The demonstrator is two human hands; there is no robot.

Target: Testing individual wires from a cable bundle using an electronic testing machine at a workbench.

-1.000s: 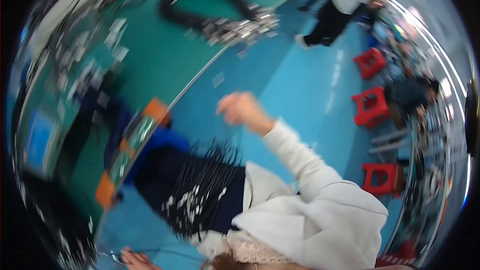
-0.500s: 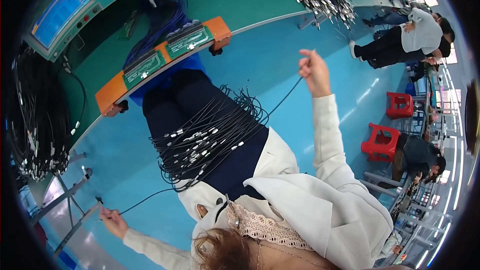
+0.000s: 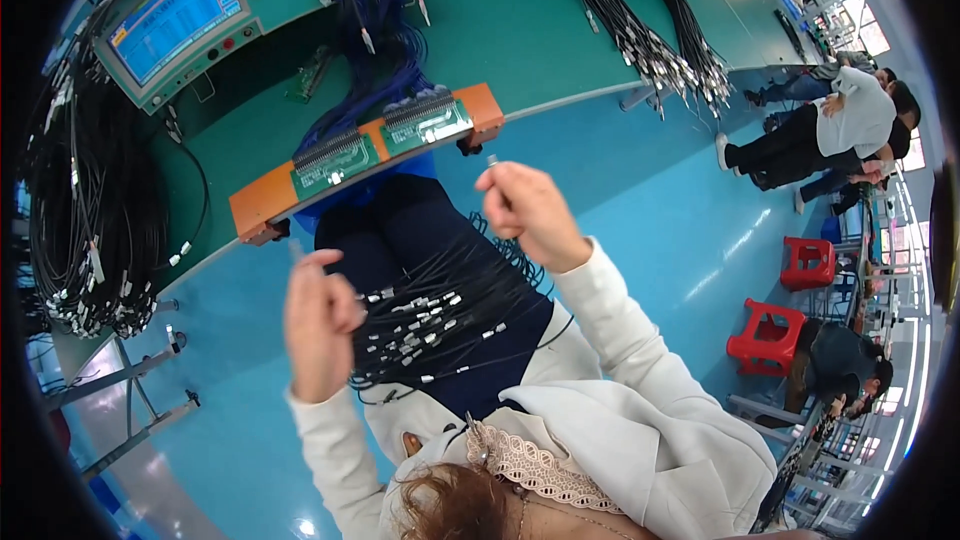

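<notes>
Black cables with silver connectors (image 3: 425, 325) lie in a heap across my lap. In front of my lap, two green circuit boards (image 3: 335, 162) sit on an orange fixture (image 3: 262, 202) at the bench edge. My right hand (image 3: 535, 215) is closed in a pinch near the fixture's right end, a silver cable connector (image 3: 492, 161) poking up from the fingertips. Left of the heap, my left hand (image 3: 320, 325) is also closed; a blurred pale connector tip (image 3: 296, 250) shows above its fingers. The held cable's run between the hands is mostly hidden.
Blue wires (image 3: 395, 50) run from the boards to a tester with a screen (image 3: 180, 15) on the green bench (image 3: 540, 65). Bundles of black cables (image 3: 95, 200) hang at left, others (image 3: 650, 40) at back right. Red stools (image 3: 768, 338) and several people stand or sit at right.
Both hands have come inward and forward from a wide spread, up toward the orange fixture. The cable that stretched out to each side now hangs slack. The view has shifted slightly.
</notes>
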